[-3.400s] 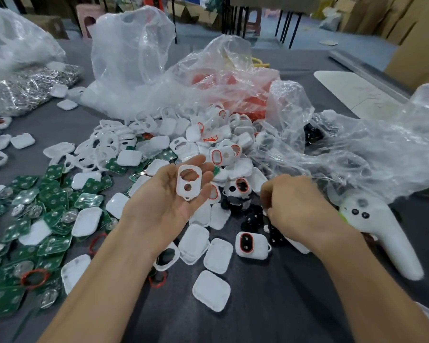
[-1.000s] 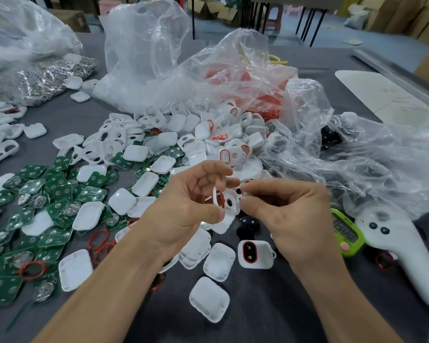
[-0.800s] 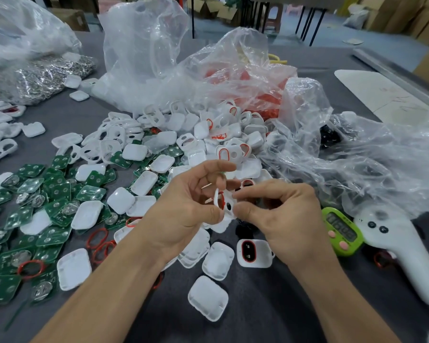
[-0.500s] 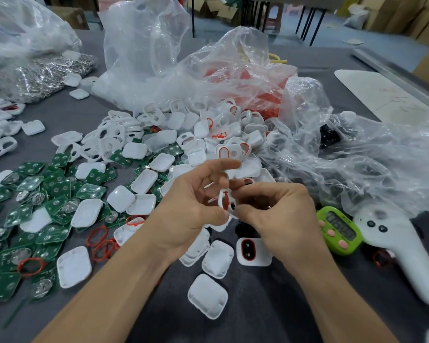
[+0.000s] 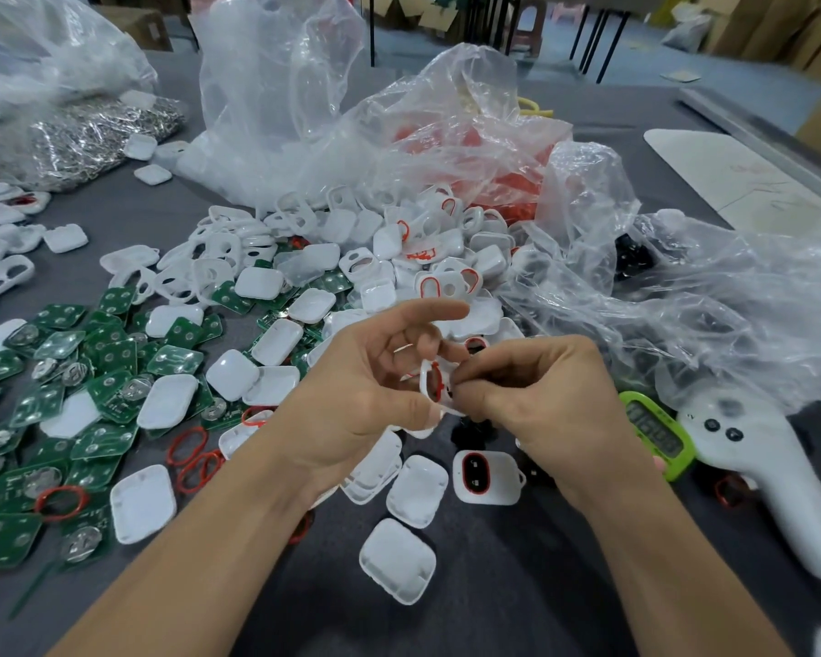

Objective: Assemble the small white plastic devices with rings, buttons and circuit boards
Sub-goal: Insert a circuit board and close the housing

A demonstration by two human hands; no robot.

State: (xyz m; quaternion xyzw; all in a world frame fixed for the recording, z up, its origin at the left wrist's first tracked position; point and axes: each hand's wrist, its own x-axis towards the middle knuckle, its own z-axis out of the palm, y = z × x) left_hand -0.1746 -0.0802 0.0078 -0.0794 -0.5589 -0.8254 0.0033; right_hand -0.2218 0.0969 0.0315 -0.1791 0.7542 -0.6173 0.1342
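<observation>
Held edge-on just above centre: white shell point(image 5: 424, 384) with red ring point(image 5: 437, 382), circuit boards point(image 5: 91, 372) lying toward 9 o'clock. Judged light, stiff and thin-walled, the ring soft; grip by the rims. Left hand point(image 5: 361, 391) pinches its near edge, and right hand point(image 5: 546, 400) clamps the far side, possibly pressing in a button (hidden).

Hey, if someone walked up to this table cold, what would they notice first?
The left hand and right hand, at centre, pinching one white shell with a red ring. Behind them a heap of white casings lies before clear plastic bags, and green circuit boards litter the left side.
</observation>
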